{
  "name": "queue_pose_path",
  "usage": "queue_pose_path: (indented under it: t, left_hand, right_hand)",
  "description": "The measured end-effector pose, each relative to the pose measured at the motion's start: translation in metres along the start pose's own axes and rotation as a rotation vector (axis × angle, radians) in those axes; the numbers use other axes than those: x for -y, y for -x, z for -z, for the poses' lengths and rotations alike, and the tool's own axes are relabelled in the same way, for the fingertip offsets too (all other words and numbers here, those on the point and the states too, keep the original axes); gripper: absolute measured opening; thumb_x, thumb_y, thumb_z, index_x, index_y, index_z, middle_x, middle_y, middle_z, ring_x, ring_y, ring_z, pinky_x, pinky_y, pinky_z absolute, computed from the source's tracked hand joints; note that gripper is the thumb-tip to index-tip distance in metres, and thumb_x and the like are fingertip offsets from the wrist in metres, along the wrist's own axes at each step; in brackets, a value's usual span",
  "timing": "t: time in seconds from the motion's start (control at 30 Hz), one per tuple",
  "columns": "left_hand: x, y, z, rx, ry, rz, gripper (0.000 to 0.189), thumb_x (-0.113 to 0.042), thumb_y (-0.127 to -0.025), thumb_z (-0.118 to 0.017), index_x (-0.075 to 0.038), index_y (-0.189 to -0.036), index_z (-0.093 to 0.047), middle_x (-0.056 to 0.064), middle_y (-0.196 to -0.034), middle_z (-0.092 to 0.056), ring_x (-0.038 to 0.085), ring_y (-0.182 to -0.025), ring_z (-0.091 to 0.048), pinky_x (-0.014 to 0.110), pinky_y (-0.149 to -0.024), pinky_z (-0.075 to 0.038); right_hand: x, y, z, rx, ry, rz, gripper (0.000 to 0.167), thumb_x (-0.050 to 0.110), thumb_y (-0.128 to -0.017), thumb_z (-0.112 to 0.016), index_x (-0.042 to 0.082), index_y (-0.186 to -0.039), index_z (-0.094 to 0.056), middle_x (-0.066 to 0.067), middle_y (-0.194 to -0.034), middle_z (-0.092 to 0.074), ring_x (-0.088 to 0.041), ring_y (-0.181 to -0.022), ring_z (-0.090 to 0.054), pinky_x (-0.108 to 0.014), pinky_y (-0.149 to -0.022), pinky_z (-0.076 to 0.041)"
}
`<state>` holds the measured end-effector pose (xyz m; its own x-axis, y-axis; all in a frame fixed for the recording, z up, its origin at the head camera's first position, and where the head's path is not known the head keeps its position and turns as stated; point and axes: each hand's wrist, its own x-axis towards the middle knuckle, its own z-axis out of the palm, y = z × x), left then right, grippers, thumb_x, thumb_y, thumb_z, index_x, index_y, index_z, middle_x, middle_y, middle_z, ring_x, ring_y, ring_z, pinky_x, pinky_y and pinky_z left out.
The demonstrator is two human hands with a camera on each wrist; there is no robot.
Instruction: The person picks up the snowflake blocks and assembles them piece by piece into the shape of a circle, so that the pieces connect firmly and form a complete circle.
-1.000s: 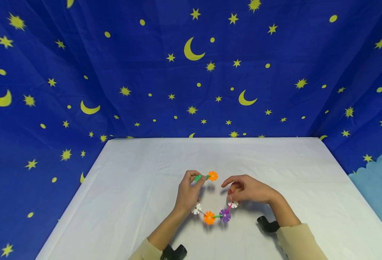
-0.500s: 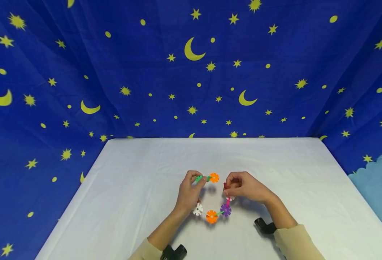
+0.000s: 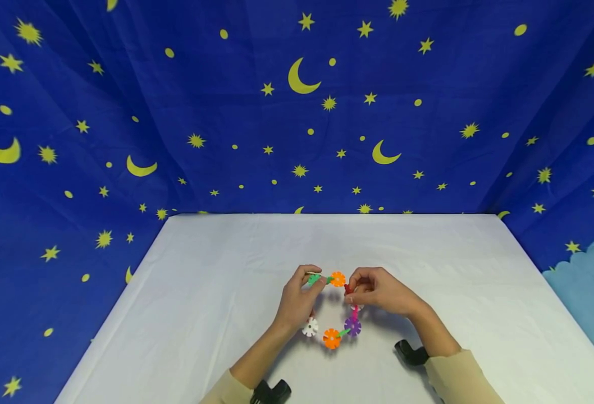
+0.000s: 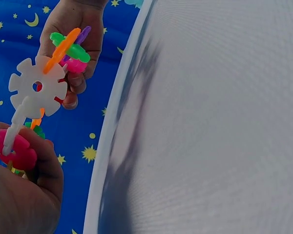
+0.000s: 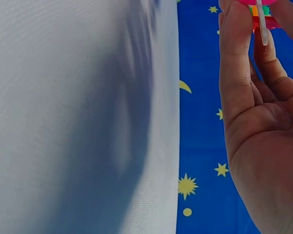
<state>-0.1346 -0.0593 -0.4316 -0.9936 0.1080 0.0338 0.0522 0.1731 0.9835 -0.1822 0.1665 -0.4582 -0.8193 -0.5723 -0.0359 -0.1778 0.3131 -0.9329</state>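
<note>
A chain of notched plastic snowflake discs bends into a near ring above the white table. My left hand [image 3: 297, 300] grips its left side. A pink disc [image 4: 17, 152] lies among those fingers in the left wrist view, joined to a white disc [image 4: 29, 90]. A green disc [image 3: 314, 279] and an orange disc [image 3: 338, 279] project past the left fingertips. My right hand [image 3: 385, 293] pinches the red disc [image 3: 348, 289] at the other end, close to that orange disc. Below hang a purple disc [image 3: 352, 326] and another orange disc [image 3: 332, 338].
The white-covered table [image 3: 216, 264] extends around both hands. Behind it hangs a blue curtain [image 3: 256, 123] with yellow moons and stars. Black wrist devices [image 3: 411, 353] sit under the forearms, near the beige sleeves [image 3: 461, 376].
My right hand has moved up and left, its fingers closing on the red disc and bringing it near the upper orange disc. The left hand has shifted slightly right with the chain.
</note>
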Motion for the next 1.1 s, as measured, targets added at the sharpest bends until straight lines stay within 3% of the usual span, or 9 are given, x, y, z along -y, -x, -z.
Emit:
queue_pose_path:
  t: [0.1, 0.17, 0.27, 0.33, 0.43, 0.53, 0.63, 0.83, 1.1]
  left_hand:
    - [0.010, -0.004, -0.001, -0.001, -0.019, -0.017, 0.023, -0.019, -0.097, -0.059, -0.017, -0.119, -0.062, 0.016, -0.107, -0.066, 0.002, -0.031, -0.036, 0.022, -0.036, -0.038]
    - [0.020, -0.007, -0.002, 0.001, -0.027, -0.025, 0.023, -0.022, -0.096, -0.059, -0.020, -0.119, -0.065, 0.014, -0.086, -0.068, 0.001, -0.030, -0.034, 0.022, -0.034, -0.035]
    - [0.034, -0.012, -0.002, 0.021, -0.030, -0.037, 0.022, -0.026, -0.096, -0.060, -0.023, -0.116, -0.067, 0.008, -0.052, -0.055, 0.004, -0.029, -0.034, 0.022, -0.032, -0.032]
    - [0.040, -0.013, -0.002, 0.038, -0.027, -0.055, 0.020, -0.029, -0.096, -0.060, -0.026, -0.113, -0.069, 0.005, -0.045, -0.045, 0.007, -0.029, -0.035, 0.024, -0.031, -0.032]
    - [0.044, -0.015, 0.000, 0.059, -0.017, -0.093, 0.018, -0.030, -0.096, -0.060, -0.028, -0.110, -0.070, 0.007, -0.053, -0.053, 0.010, -0.030, -0.035, 0.025, -0.031, -0.033]
    - [0.044, -0.016, 0.001, 0.074, -0.025, -0.124, 0.018, -0.031, -0.096, -0.058, -0.028, -0.110, -0.070, 0.007, -0.079, -0.068, 0.012, -0.030, -0.038, 0.027, -0.031, -0.036]
    - [0.044, -0.015, 0.002, 0.085, -0.041, -0.142, 0.019, -0.032, -0.097, -0.058, -0.028, -0.111, -0.070, -0.002, -0.103, -0.069, 0.013, -0.031, -0.040, 0.029, -0.031, -0.039]
    - [0.042, -0.016, 0.002, 0.087, -0.079, -0.166, 0.018, -0.029, -0.096, -0.059, -0.024, -0.109, -0.071, -0.006, -0.108, -0.067, 0.011, -0.030, -0.042, 0.029, -0.031, -0.040]
    - [0.020, -0.007, 0.003, 0.110, -0.105, -0.180, 0.019, -0.011, -0.097, -0.058, -0.007, -0.110, -0.071, 0.008, -0.109, -0.067, 0.001, -0.030, -0.038, 0.023, -0.032, -0.038]
  right_hand:
    - [0.000, 0.000, -0.001, 0.005, -0.009, 0.013, 0.021, 0.020, -0.084, -0.076, 0.006, -0.092, -0.063, -0.009, -0.082, -0.067, -0.035, -0.068, -0.059, -0.032, -0.056, -0.049]
    - [0.000, 0.000, -0.001, 0.011, -0.016, 0.033, 0.021, 0.021, -0.084, -0.076, 0.006, -0.092, -0.063, -0.010, -0.082, -0.067, -0.037, -0.068, -0.058, -0.034, -0.056, -0.049]
    - [0.000, -0.001, -0.002, 0.015, -0.018, 0.051, 0.023, 0.022, -0.084, -0.076, 0.007, -0.093, -0.062, -0.010, -0.082, -0.067, -0.037, -0.067, -0.059, -0.034, -0.055, -0.050]
    - [0.000, -0.001, -0.002, 0.012, -0.020, 0.049, 0.027, 0.023, -0.083, -0.077, 0.006, -0.095, -0.060, -0.011, -0.082, -0.066, -0.035, -0.066, -0.059, -0.033, -0.055, -0.049]
    - [0.000, -0.002, -0.002, 0.021, -0.074, 0.030, 0.040, 0.021, -0.082, -0.078, 0.004, -0.110, -0.054, -0.013, -0.087, -0.066, -0.033, -0.069, -0.062, -0.038, -0.060, -0.053]
    - [0.001, -0.002, -0.001, 0.044, -0.138, 0.026, 0.060, 0.016, -0.082, -0.078, 0.006, -0.130, -0.045, -0.016, -0.093, -0.065, -0.034, -0.073, -0.065, -0.043, -0.066, -0.054]
    - [0.004, -0.002, -0.001, 0.052, -0.107, 0.035, 0.064, 0.012, -0.082, -0.077, 0.010, -0.138, -0.045, -0.016, -0.095, -0.065, -0.035, -0.073, -0.065, -0.045, -0.065, -0.054]
    - [-0.002, -0.002, -0.001, 0.074, -0.065, 0.046, 0.060, 0.017, -0.081, -0.078, 0.013, -0.136, -0.052, -0.011, -0.094, -0.066, -0.030, -0.070, -0.065, -0.046, -0.062, -0.054]
    - [-0.003, -0.002, -0.002, 0.090, -0.028, 0.064, 0.055, 0.016, -0.080, -0.079, 0.013, -0.131, -0.057, -0.011, -0.092, -0.066, -0.027, -0.068, -0.064, -0.041, -0.059, -0.054]
